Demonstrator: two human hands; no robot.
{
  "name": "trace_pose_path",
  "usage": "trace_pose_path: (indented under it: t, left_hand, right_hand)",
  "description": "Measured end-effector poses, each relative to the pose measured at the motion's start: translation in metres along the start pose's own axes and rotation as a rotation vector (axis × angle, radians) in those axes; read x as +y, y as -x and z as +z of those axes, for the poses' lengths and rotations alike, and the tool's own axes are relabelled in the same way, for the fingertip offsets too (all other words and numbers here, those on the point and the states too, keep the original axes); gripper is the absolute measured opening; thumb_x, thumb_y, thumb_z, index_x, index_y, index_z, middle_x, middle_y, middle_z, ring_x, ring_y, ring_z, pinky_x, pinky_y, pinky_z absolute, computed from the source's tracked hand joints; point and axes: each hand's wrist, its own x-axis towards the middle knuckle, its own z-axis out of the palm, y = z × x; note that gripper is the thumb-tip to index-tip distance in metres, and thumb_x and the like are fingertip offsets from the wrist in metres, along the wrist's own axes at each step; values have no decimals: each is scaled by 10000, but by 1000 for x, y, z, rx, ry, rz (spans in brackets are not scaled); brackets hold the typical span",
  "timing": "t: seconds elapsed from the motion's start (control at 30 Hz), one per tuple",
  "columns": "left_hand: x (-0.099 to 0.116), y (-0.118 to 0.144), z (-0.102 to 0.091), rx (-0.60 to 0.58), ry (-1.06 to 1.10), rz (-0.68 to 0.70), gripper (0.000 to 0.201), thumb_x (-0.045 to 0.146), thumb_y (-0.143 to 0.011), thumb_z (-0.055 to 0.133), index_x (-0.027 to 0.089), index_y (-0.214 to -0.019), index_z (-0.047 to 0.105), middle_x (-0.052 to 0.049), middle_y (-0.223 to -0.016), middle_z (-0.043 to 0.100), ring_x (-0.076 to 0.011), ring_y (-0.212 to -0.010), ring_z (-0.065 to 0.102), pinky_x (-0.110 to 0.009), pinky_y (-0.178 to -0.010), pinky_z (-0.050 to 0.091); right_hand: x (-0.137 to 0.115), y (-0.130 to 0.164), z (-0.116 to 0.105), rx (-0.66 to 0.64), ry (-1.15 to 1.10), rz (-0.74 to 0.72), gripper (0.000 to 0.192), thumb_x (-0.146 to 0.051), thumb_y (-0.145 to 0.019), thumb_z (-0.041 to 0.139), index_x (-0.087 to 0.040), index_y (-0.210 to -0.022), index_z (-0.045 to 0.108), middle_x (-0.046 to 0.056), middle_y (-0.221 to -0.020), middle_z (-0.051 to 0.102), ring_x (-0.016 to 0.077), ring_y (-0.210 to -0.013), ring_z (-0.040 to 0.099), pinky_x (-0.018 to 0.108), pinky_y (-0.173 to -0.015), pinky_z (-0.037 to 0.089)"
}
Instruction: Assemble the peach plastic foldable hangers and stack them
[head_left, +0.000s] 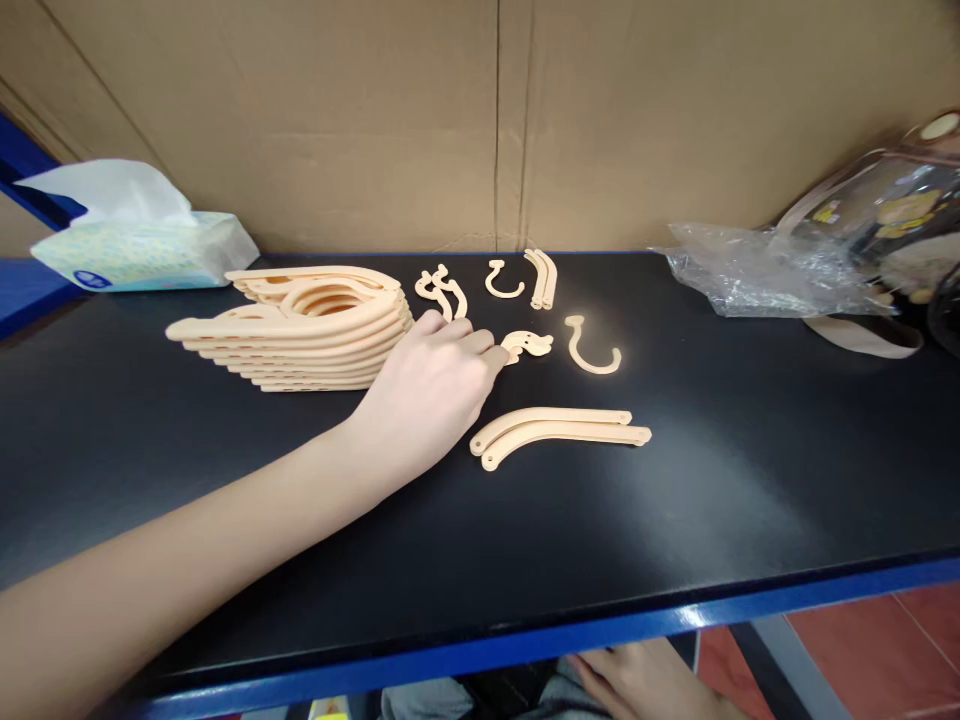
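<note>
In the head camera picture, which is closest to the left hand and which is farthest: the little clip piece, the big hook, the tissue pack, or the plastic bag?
From the left hand:
1. Little clip piece, touching the fingertips, just right of the hand.
2. Big hook, a bit farther right on the table.
3. Tissue pack, at the back left.
4. Plastic bag, at the back right.

Left hand outstretched, fingers curled
</note>
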Motion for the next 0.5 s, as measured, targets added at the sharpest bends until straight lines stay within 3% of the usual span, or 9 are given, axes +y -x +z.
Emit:
trace_pose_path:
  t: [0.17,0.37,0.5]
  left_hand:
    - [1,-1,0,-18,4,-4,198,138,-909,532,139,-1008,703,-23,-790,680,-230,-787,610,-362,-665,360]
    - [0,-1,0,-38,8,-17,195,135,-908,534,141,-1006,702,-19,-795,681,-226,-789,612,-362,-673,360]
    - [1,-1,0,-38,4,-17,196,140,-911,532,141,-1005,703,-18,-792,681,-225,-786,611,-360,-661,355]
  right_hand:
    - [-8,-12,-4,-23,38,-75,174,-233,-901,466,-244,-993,613,-10,-791,714,140,-614,624,230,-602,439]
    - [-11,-15,-4,30,-5,-105,289,-257,-984,340,-226,-880,607,-31,-726,696,130,-639,645,237,-620,432]
    - [-13,-15,0,72,46,-134,353,-284,-1011,262,-215,-988,607,-14,-754,712,134,-667,658,237,-705,456]
